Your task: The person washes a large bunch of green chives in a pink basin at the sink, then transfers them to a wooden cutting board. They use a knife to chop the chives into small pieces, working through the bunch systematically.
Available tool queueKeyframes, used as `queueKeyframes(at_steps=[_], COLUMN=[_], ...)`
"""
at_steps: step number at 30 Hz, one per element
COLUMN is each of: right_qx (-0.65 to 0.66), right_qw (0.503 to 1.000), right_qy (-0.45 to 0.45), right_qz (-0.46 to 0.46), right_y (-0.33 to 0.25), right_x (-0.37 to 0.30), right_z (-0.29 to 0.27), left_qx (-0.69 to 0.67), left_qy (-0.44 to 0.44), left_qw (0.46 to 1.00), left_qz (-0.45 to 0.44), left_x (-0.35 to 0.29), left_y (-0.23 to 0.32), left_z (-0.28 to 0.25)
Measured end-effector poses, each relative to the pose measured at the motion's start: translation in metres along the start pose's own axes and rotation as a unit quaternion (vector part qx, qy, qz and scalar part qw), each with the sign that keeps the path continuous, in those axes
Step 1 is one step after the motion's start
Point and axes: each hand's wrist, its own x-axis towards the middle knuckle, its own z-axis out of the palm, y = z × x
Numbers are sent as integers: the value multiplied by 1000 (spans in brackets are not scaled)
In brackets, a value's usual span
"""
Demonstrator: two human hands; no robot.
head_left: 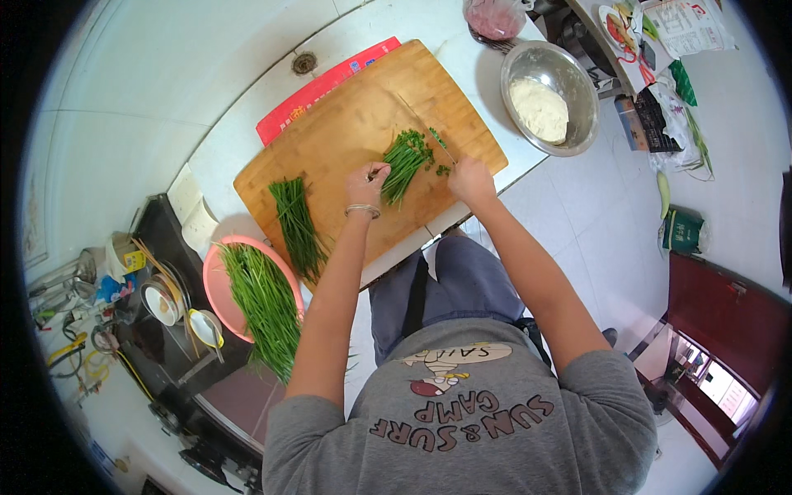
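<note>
A bunch of cut green chives (402, 171) lies on the wooden cutting board (346, 124), its right end chopped short. At its left side is my left hand (368, 183), a bangle on the wrist, its fingers curled against the stalks. My right hand (473, 181) grips a knife (428, 129) at the board's near right edge. The thin blade points away and to the left, with bits of chive stuck to it and small pieces beside it. Farther left on the board rests a second bunch of chives (297, 227).
Left of the board, a pink basin (216, 285) holds long uncut chives (262, 301). A metal bowl of dough (538, 111) stands at the right. A red flat box (285, 120) shows behind the board. Bowls and chopsticks (169, 289) crowd the dark stovetop on the far left.
</note>
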Motion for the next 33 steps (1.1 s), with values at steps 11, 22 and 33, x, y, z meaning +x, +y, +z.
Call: queueKeyframes(at_steps=[11, 22, 33], right_qx=[36, 59, 46], right_qw=[999, 997, 997], right_qy=[17, 6, -10], right_qz=[-34, -58, -55], right_y=[6, 11, 13], right_x=[6, 10, 14], right_z=[18, 31, 35], left_qx=[336, 424, 456], left_qy=[-34, 46, -46], left_qw=[941, 904, 888], left_qz=[32, 33, 46], left_x=[-23, -10, 18], left_y=[53, 39, 59], left_z=[-17, 8, 38])
